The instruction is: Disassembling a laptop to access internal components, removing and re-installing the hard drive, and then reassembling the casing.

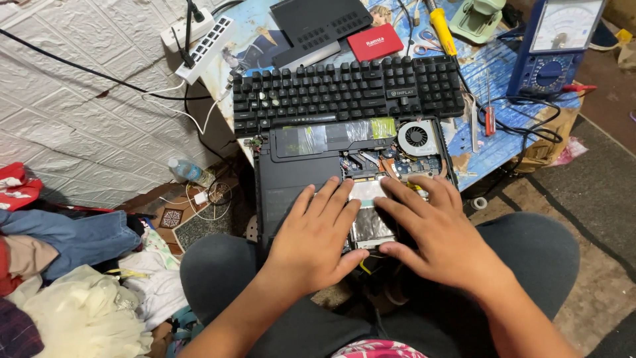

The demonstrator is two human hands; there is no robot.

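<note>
An opened black laptop [291, 176] lies bottom-up across my lap and the table edge, its circuit board and round cooling fan [416, 137] exposed. My left hand [318, 235] lies flat, fingers spread, on the laptop's black shell and the edge of a silvery drive [371, 225] in its bay. My right hand [434, 229] rests flat on the other side of that drive, fingers apart, reaching toward the board. Neither hand grips anything.
A black keyboard [344, 89] lies behind the laptop. Further back are a black cover panel [318, 23], a red box [375, 42], a yellow-handled tool [440, 30], a blue analogue meter [556, 46] and a screwdriver [489, 109]. A white power strip [205, 46] and clothes [73, 278] lie left.
</note>
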